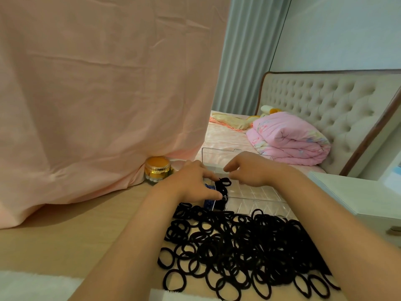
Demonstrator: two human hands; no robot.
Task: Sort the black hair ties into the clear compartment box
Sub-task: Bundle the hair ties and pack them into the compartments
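- Hair ties (238,253), black, lay in a loose heap on the wooden table (86,235), nearest the camera. Loops overlapped thickly at the centre, and a few lay singly along the near edge.
- Both bare forearms reached forward over the heap, the left across its left edge and the right along its right side.
- Clear compartment box (260,193) sat just beyond the heap, with the farthest ties lying against its front wall. Its lid (217,156) stood open and upright at the back. Compartments to the right showed only clear plastic.
- Bunch of ties (223,185) stood in a compartment at the left end of the box, loops rising above the rim. A blue patterned item (208,187) lay just left of the bunch; could not tell what it was.
- Left hand (191,183): thumb and forefinger curled on either side of the bunch, pinching it, with the thumb on the near side.
- Right hand (249,170): fingers curled, tips at the top loop of the bunch. Could not tell whether they gripped it or only touched it.
- Gold-lidded jar (159,168) stood left of the box, at the foot of a pink cloth (97,83) that hung down onto the table.
- White cabinet (347,192) stood to the right of the box.
- Farthest: a bed with a folded pink quilt (288,140) before a tufted headboard (325,101).
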